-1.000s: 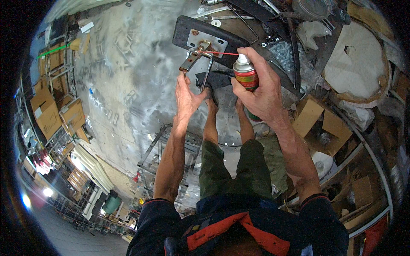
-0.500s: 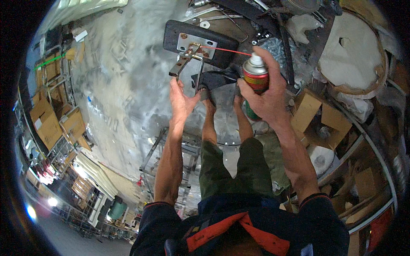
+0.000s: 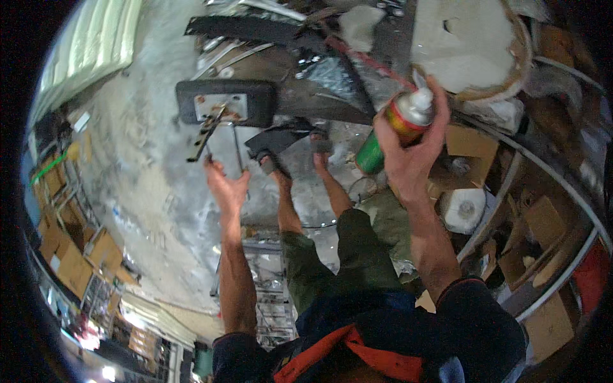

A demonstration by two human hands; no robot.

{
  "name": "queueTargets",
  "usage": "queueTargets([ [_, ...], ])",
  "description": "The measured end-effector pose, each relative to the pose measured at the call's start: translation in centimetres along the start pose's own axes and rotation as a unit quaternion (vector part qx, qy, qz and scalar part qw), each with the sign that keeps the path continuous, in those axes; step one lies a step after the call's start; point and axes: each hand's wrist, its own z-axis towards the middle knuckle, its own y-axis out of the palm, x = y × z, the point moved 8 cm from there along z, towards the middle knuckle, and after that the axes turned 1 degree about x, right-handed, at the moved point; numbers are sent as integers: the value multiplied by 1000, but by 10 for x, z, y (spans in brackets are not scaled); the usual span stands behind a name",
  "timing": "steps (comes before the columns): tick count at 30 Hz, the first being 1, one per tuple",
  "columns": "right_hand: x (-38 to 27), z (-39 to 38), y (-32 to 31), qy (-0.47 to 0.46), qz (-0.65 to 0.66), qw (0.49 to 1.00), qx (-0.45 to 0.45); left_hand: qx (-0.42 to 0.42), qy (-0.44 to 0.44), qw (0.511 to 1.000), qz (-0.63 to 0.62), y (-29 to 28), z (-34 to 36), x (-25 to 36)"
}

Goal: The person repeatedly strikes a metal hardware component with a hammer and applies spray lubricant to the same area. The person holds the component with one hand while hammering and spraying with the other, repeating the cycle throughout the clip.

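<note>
My left hand (image 3: 228, 190) is closed on the lower ends of a bent metal rod frame (image 3: 237, 143). The frame joins a flat steel bar with holes (image 3: 205, 137) and a black pad (image 3: 262, 105), which has a rust-stained metal plate (image 3: 240, 102) fixed to its face. My right hand (image 3: 408, 159) wraps round an aerosol can (image 3: 370, 155), green and red with a silver top and white nozzle. The can is tilted, and a thin red straw (image 3: 370, 62), smeared by motion, points from its nozzle to the upper left, off the pad.
Long dark strips (image 3: 246, 29), metal rods and a bag of small parts (image 3: 332, 80) lie beyond the pad. A large white-topped round container (image 3: 469, 45) stands at the far right. Cardboard boxes (image 3: 469, 143) and a metal shelf rail (image 3: 555, 175) are on the right. A black cloth (image 3: 281, 135) lies near my feet.
The view has swung, so the pad sits further left and lower. My right hand has drawn the can away from the pad, and the straw no longer reaches the plate.
</note>
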Motion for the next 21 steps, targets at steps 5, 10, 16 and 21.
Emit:
queueTargets([
  [5, 16, 67, -55, 40, -7, 984, 171, 60, 9, 998, 34, -12, 3, 23],
  [10, 59, 119, -56, -63, -49, 976, 200, 157, 112, 978, 83, -26, 3, 48],
  [16, 103, 126, -27, -69, -81, 976, 188, 68, 29, 994, 80, -35, 3, 69],
  [21, 117, 120, -22, -56, -65, 979, 184, 59, -8, 995, 76, -38, 3, 60],
])
